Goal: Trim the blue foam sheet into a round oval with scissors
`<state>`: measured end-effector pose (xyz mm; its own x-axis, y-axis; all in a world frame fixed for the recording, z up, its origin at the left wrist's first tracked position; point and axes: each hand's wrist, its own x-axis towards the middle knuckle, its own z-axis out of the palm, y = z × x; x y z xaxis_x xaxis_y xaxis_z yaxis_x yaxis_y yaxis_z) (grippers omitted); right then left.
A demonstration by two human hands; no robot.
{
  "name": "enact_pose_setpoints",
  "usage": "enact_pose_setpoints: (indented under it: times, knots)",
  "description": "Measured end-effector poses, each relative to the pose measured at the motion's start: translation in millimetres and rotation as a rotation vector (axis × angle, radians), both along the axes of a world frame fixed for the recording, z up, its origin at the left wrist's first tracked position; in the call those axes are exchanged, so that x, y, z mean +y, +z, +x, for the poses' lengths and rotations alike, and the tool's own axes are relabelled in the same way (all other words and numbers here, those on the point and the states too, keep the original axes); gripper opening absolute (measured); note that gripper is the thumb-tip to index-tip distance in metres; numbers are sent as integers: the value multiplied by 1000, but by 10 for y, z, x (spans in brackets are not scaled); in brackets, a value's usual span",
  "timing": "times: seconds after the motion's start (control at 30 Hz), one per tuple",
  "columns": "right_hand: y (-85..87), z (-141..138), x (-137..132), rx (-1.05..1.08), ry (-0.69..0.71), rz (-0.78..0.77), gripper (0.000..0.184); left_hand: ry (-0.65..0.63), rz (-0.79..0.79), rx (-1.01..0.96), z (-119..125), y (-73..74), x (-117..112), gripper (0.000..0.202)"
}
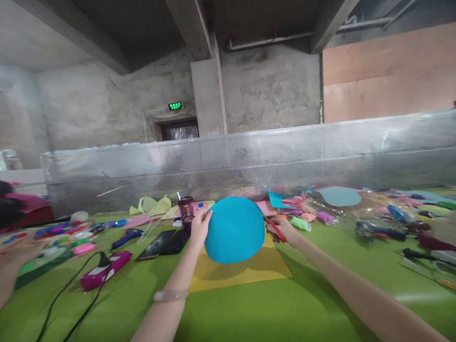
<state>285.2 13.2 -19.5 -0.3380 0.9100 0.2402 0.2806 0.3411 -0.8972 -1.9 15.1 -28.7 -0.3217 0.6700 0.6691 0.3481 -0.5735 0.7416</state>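
A blue paper disc (235, 232) is held up near the middle of the view, above a yellow sheet (249, 278) that lies on the green surface (231, 316). Reading the disc as a clock face, the left hand (200, 224) is on its rim between nine and ten o'clock, thumb and fingers pinching the edge. The right hand (286, 231) is off the opposite side, near three o'clock, closed around the handles of red scissors (280, 234).

The relation that matters is between scissors and rim. The disc lies toward nine o'clock from the right hand, and the scissors bridge the gap: their long axis runs from that hand toward about ten o'clock, so the tip meets the rim's outline between two and three. Whether the blades touch the paper, and how far they are parted, I cannot tell. The disc looks nearly round, with no marked long axis. The left hand is the nearer of the two, being in contact; the right hand itself stands just apart from the paper.

Beyond the left hand, toward ten o'clock, stands a dark purple cup (186, 212); a magenta power strip (119, 264) lies farther off toward eight.
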Motion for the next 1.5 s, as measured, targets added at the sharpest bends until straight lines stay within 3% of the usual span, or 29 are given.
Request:
enact_pose_setpoints:
  times: [0.6, 1.5]
  knots:
    - [16, 18, 8, -26, -35, -29, 13, 0, -68, 31, 67, 64, -95, 32]
    - [-42, 77, 88, -92, -9, 54, 16, -18, -59, 38, 6, -1, -14, 34]
